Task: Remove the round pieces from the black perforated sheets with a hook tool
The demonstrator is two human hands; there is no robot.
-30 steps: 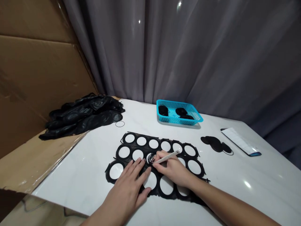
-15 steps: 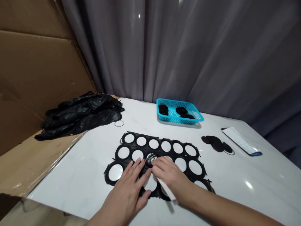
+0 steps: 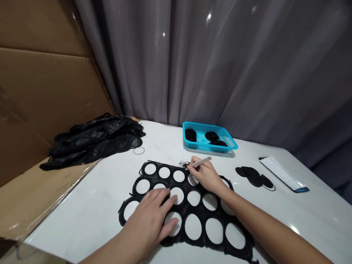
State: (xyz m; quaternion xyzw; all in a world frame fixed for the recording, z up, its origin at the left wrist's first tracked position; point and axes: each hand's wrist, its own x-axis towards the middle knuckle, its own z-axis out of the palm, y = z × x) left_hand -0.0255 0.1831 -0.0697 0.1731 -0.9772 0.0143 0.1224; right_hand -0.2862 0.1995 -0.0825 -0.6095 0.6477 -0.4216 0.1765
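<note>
A black sheet (image 3: 185, 205) with rows of round holes lies flat on the white table. My left hand (image 3: 150, 216) rests on its left part, palm down with fingers spread, holding nothing. My right hand (image 3: 205, 174) is closed around a slim white pen-like tool (image 3: 202, 161), which points up and to the right. At its fingertips, just past the sheet's far edge, is a tangle of thin black rings (image 3: 183, 164). Whether the fingers still grip the tangle or only touch it cannot be made out. My right forearm covers part of the sheet's right side.
A blue basket (image 3: 210, 150) with black bundles stands at the back. Black discs (image 3: 254, 176) and a white packet (image 3: 284, 174) lie at right. A heap of black sheets (image 3: 93, 141) sits at left by a cardboard box (image 3: 46, 88). One thin ring (image 3: 139, 150) lies near the heap.
My right hand has moved from the sheet's middle to beyond its far edge, taking the thin black rings along. The white tool now points upward. My left hand stays on the sheet.
</note>
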